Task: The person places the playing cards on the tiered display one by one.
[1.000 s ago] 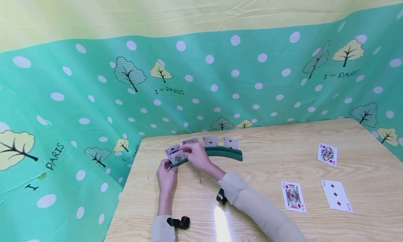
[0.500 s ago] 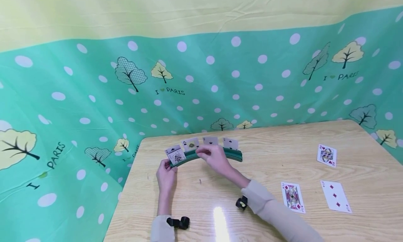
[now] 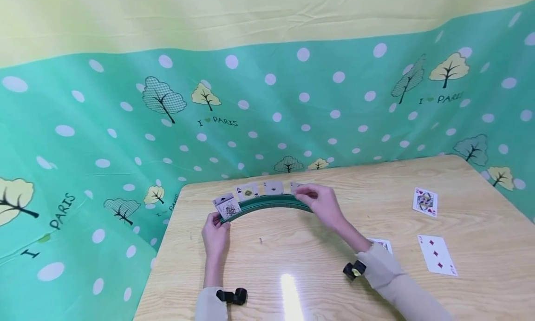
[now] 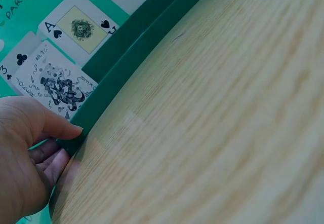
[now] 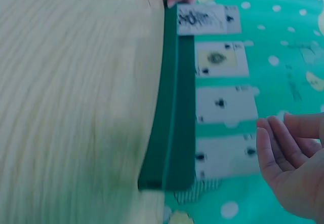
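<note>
A curved green card holder (image 3: 267, 201) stands near the table's back edge. At its left end my left hand (image 3: 215, 235) grips the rim between thumb and fingers. A joker (image 4: 58, 84) stands there in the front slot, partly covering a three of clubs (image 4: 23, 57). Behind it rise an ace of spades (image 4: 81, 27), a club card (image 5: 225, 105) and a rightmost black-suited card (image 5: 223, 158). My right hand (image 3: 319, 204) hovers by that last card with relaxed, bent fingers and nothing visible in them. In the right wrist view, the right hand (image 5: 296, 158) is beside the card's top edge.
On the right of the wooden table (image 3: 251, 265) lie a queen (image 3: 425, 202), a three of diamonds (image 3: 437, 254) and a jack (image 3: 382, 244), partly hidden by the right forearm. A patterned green curtain (image 3: 259, 126) hangs behind the table.
My right hand has let go of the joker at the holder's left end and travelled right, along the row, to the rightmost card. The left hand keeps its grip on the holder.
</note>
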The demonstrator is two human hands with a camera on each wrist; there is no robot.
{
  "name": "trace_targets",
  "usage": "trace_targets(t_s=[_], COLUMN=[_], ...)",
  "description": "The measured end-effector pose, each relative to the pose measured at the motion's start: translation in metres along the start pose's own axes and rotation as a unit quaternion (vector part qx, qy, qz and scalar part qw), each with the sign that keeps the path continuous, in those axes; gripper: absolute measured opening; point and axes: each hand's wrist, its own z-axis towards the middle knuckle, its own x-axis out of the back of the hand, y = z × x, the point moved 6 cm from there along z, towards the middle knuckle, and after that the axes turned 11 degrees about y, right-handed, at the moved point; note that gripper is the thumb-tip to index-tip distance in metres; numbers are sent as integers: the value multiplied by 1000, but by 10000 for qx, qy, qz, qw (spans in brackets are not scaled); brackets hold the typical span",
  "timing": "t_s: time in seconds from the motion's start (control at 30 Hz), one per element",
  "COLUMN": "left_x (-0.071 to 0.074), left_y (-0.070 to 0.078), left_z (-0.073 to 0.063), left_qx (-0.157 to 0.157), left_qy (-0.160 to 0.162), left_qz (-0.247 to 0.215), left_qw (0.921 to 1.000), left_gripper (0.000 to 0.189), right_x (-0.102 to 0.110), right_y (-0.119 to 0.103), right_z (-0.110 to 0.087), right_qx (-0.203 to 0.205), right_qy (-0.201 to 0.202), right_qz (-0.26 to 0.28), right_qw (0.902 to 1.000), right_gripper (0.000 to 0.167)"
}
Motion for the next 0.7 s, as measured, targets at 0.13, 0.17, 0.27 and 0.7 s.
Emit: trace_targets(t_s=[0.13, 0.17, 0.27, 0.7], left_x=[0, 0, 0, -1], left_y=[-1, -1, -2, -2], left_z=[0, 0, -1, 1], left_qx=[36, 64, 115, 52], left_qy=[-30, -39, -66, -59], left_qz=[-14, -29, -17, 40], left_qw=[10000, 10000, 9999, 10000], left_gripper=[41, 42, 43, 42], right_x=[24, 30, 48, 148], right_y=[6, 8, 15, 36], right_z=[5, 6, 9, 18], right_qx=[-88, -120, -212, -717], right_qy=[177, 221, 344, 1596], right_qz=[-110, -114, -116, 540], right_qw=[9997, 9996, 9991, 9831], right_gripper=[20, 21, 23, 23])
